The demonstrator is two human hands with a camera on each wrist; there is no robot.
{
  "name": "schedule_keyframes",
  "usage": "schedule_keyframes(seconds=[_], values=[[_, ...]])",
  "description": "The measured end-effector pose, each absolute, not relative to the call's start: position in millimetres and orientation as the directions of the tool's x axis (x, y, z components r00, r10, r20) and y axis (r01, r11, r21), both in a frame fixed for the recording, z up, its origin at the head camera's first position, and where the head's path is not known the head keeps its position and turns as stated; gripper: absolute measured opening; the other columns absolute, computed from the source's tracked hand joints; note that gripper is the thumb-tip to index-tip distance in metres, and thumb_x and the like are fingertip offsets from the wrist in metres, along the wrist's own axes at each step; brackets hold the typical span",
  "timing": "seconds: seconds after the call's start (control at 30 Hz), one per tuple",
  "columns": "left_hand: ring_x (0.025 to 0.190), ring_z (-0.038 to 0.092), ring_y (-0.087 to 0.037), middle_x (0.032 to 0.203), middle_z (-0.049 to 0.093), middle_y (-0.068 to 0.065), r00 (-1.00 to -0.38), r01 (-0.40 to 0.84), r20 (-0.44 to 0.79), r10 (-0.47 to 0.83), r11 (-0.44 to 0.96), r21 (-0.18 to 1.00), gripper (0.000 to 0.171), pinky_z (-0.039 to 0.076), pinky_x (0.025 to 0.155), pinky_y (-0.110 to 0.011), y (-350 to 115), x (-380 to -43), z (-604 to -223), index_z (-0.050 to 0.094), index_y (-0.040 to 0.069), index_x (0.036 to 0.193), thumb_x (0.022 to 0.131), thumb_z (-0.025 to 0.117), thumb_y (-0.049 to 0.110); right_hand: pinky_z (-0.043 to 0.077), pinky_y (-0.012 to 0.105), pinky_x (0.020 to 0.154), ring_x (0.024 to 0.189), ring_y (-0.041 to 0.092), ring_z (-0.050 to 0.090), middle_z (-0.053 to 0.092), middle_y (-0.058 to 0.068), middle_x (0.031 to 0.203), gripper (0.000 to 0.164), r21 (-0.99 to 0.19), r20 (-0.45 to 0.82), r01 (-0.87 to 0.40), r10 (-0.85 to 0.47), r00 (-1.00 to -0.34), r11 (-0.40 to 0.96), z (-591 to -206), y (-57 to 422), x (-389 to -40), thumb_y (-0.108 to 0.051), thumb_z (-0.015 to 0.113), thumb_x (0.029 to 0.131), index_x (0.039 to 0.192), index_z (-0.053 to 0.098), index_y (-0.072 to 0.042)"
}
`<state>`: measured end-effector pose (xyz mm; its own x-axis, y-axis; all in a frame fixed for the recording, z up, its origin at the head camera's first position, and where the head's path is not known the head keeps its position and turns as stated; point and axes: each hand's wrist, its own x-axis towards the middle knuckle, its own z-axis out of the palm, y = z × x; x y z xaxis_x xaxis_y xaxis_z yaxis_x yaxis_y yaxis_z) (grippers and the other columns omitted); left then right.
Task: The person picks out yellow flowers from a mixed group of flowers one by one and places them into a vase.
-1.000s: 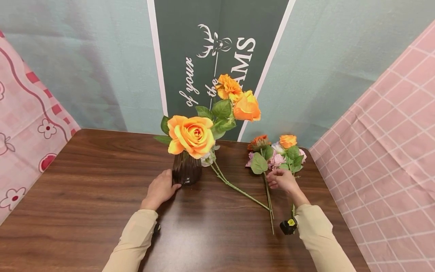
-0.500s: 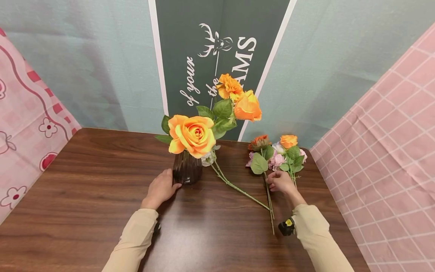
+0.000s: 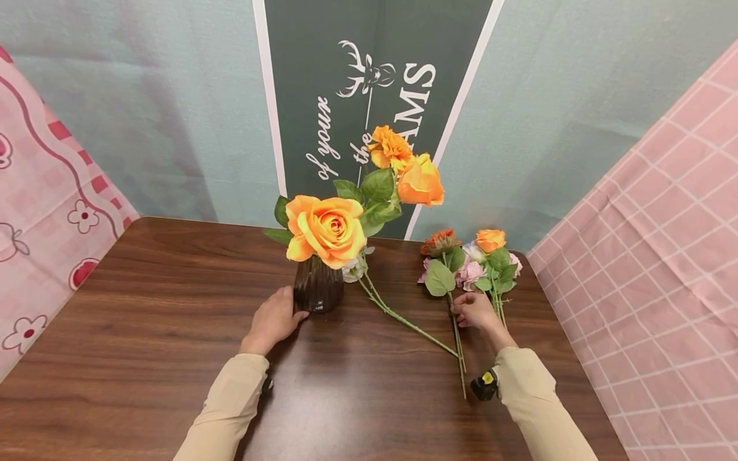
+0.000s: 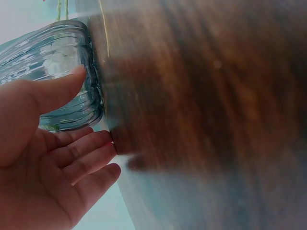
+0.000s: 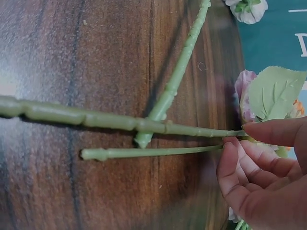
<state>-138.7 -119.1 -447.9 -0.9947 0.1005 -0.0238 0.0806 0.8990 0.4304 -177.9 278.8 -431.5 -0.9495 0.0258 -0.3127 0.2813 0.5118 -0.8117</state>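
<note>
A dark ribbed glass vase (image 3: 319, 289) stands upright with a large orange rose (image 3: 327, 229) in it. My left hand (image 3: 274, 320) holds the vase low on its left side. In the left wrist view the thumb lies across the glass (image 4: 62, 52) and the fingers are behind it. My right hand (image 3: 478, 311) pinches the stem of a rust-orange flower (image 3: 441, 242) between thumb and fingertips, just below its round green leaf (image 3: 440, 278). In the right wrist view a thinner green stem (image 5: 153, 152) runs beside the pinched stem (image 5: 105, 120).
An orange rose (image 3: 421, 180) and a ruffled orange flower (image 3: 389, 148) lean right behind the vase. A long green stem (image 3: 409, 322) lies diagonally, its end crossing the other stems. Pink flowers (image 3: 469, 272) and a small orange rose (image 3: 491, 240) lie at the table's back right.
My right hand and forearm have shifted slightly left, closing on the flower's stem, whose lower end has moved a little right. The left hand and the vase have stayed in place.
</note>
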Motion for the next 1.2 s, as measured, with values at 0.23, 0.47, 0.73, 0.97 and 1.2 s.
schedule_keyframes(seconds=[0.23,0.47,0.73,0.97,1.2], values=[[0.098,0.054,-0.04,0.107,0.055,-0.024,-0.994,0.076,-0.034,0.1,0.901,0.427,0.055,0.044,0.081,-0.05,-118.5,-138.4,-447.1,0.046,-0.011,0.117,0.083,0.068,0.027,0.05,0.027,0.048,0.05,0.012,0.053,0.061,0.007,0.067,0.013,-0.806,-0.298,0.267,0.027,-0.954,0.529,-433.6,277.6,-178.4,0.008,0.052,0.082,0.092,0.052,0.016],[0.096,0.055,-0.039,0.105,0.055,-0.024,-0.995,0.077,-0.027,0.098,0.902,0.426,0.053,0.045,0.079,-0.05,-118.4,-138.7,-446.7,0.047,-0.01,0.114,0.083,0.068,0.027,0.048,0.027,0.047,0.049,0.013,0.052,0.061,0.009,0.066,0.013,-0.791,-0.285,0.243,0.013,-0.958,0.562,-430.6,277.6,-179.5,0.008,0.05,0.082,0.09,0.054,0.017],[0.097,0.055,-0.039,0.105,0.055,-0.023,-0.995,0.078,-0.024,0.098,0.901,0.428,0.053,0.044,0.08,-0.049,-118.4,-139.0,-445.7,0.047,-0.01,0.114,0.082,0.068,0.027,0.046,0.026,0.046,0.049,0.012,0.05,0.06,0.007,0.065,0.02,-0.773,-0.285,0.229,-0.002,-0.958,0.591,-427.8,279.3,-179.1,0.006,0.05,0.082,0.096,0.055,0.02],[0.095,0.055,-0.039,0.103,0.055,-0.023,-0.995,0.081,-0.012,0.096,0.899,0.431,0.051,0.044,0.079,-0.049,-118.6,-138.5,-446.9,0.047,-0.009,0.111,0.082,0.069,0.027,0.046,0.026,0.046,0.05,0.012,0.05,0.056,0.003,0.063,0.02,-0.796,-0.282,0.222,-0.021,-0.959,0.563,-426.7,280.4,-178.3,0.006,0.05,0.082,0.096,0.054,0.019],[0.095,0.055,-0.04,0.103,0.055,-0.023,-0.995,0.081,-0.014,0.096,0.899,0.43,0.051,0.044,0.078,-0.05,-118.5,-138.2,-447.7,0.048,-0.009,0.112,0.082,0.069,0.027,0.046,0.028,0.048,0.052,0.013,0.05,0.056,0.004,0.066,0.016,-0.791,-0.277,0.198,-0.051,-0.959,0.579,-425.8,280.6,-177.0,0.005,0.05,0.084,0.093,0.055,0.017]])
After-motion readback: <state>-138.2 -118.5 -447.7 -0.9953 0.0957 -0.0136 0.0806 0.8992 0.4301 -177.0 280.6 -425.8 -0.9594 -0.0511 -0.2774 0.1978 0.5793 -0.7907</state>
